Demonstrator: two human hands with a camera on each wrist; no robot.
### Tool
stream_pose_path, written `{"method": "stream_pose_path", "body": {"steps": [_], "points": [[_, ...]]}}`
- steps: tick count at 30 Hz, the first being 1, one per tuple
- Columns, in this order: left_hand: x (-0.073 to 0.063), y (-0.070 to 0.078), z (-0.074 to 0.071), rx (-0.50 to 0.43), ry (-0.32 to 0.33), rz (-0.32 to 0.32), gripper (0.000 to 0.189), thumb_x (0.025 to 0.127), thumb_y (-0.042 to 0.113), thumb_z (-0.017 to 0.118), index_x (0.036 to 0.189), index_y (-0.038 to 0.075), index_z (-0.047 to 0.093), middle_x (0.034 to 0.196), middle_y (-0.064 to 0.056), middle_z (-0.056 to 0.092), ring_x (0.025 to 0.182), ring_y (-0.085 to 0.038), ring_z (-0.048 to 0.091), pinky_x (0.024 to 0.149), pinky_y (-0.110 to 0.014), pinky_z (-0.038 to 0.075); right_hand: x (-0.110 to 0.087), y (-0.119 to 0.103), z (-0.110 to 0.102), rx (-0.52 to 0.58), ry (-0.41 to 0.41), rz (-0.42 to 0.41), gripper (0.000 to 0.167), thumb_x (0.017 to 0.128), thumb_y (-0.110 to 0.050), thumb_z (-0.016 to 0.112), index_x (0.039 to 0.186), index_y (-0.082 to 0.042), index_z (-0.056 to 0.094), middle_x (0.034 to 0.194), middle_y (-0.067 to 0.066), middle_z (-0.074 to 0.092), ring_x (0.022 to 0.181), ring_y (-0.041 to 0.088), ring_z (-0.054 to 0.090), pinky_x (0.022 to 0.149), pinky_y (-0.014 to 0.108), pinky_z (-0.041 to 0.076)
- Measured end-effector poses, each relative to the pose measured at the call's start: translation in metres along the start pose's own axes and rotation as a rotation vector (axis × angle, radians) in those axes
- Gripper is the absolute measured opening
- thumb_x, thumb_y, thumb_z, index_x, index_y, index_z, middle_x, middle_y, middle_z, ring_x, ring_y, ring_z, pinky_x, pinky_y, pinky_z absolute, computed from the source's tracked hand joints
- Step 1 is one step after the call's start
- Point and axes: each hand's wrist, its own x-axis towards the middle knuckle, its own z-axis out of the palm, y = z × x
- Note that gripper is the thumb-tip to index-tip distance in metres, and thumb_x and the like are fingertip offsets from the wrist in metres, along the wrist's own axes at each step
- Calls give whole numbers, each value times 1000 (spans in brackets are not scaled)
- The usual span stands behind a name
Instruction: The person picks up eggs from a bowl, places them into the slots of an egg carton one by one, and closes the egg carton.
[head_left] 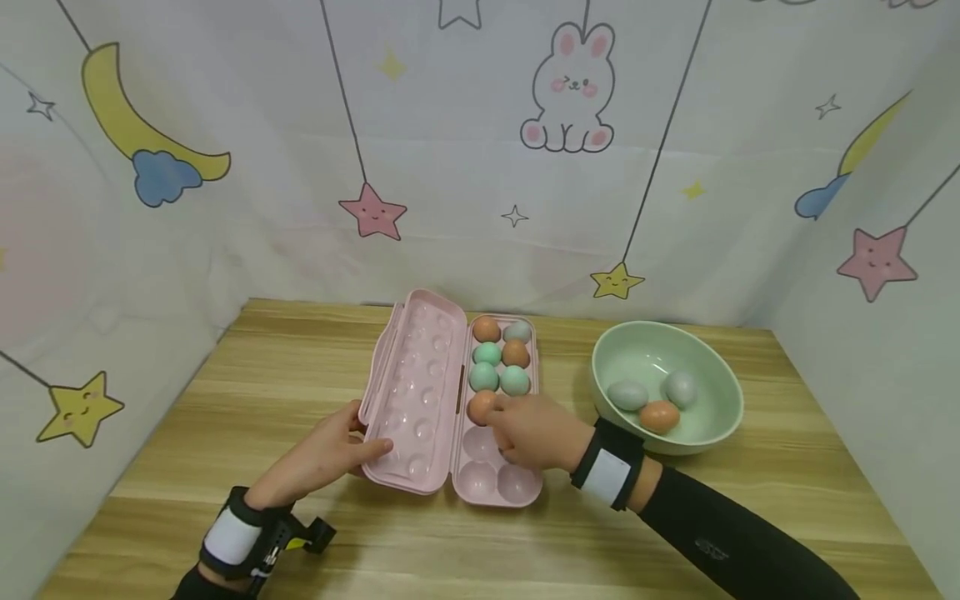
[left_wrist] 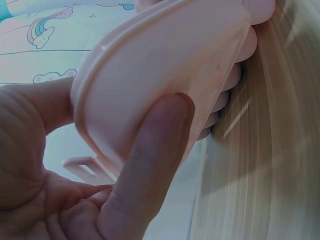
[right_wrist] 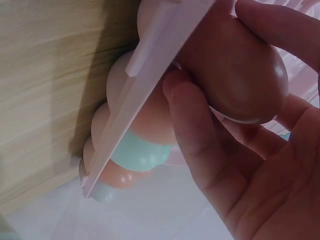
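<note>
A pink egg carton [head_left: 497,498] lies open on the table, with brown, green and grey eggs in its cups. My left hand [head_left: 330,454] grips the near left corner of its raised lid [head_left: 408,400]; in the left wrist view the thumb [left_wrist: 160,135] lies along the pink plastic. Over the right column of cups, my right hand [head_left: 543,429] pinches a brown egg [right_wrist: 240,75] at the tray. That egg is hidden by the hand in the head view. Another brown egg [head_left: 482,407] sits just left of the fingers. Several cups at the near end hold no egg.
A pale green bowl [head_left: 720,421] stands right of the carton. Inside are two grey eggs [head_left: 681,389] and a brown egg [head_left: 660,417]. The wooden table [head_left: 285,358] meets a patterned curtain [head_left: 465,267] at the back.
</note>
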Motion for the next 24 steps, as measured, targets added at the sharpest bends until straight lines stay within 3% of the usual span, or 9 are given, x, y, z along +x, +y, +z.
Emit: {"method": "stream_pose_path", "body": {"steps": [7, 13, 20, 24], "points": [[1, -1, 0, 10, 3, -3, 64, 89, 16, 66, 137, -7, 30, 106, -19, 54, 81, -23, 62, 63, -36, 57, -2, 0, 6, -46, -15, -39, 15, 77, -10, 69, 82, -19, 57, 68, -8, 41, 64, 10, 42, 47, 20, 34], [1, 0, 0, -5, 0, 6, 63, 89, 15, 66, 136, -7, 31, 106, -19, 53, 81, -24, 62, 63, -36, 57, -5, 1, 3, -70, -2, -68, 5, 81, -13, 66, 83, -15, 62, 79, -6, 48, 69, 11, 44, 52, 20, 38], [1, 1, 0, 18, 6, -6, 63, 88, 16, 67, 136, -6, 32, 106, -19, 54, 80, -23, 62, 63, -35, 57, -10, 3, -7, -14, -15, -37, 8, 81, -17, 66, 82, -16, 58, 78, -6, 45, 62, 11, 43, 49, 22, 36], [1, 1, -1, 14, 1, -8, 63, 88, 17, 67, 135, -6, 32, 106, -20, 53, 81, -24, 62, 63, -36, 57, -18, 10, -28, 49, -32, 22, 10, 81, -21, 68, 85, -18, 59, 77, -6, 44, 62, 12, 44, 50, 26, 37]]}}
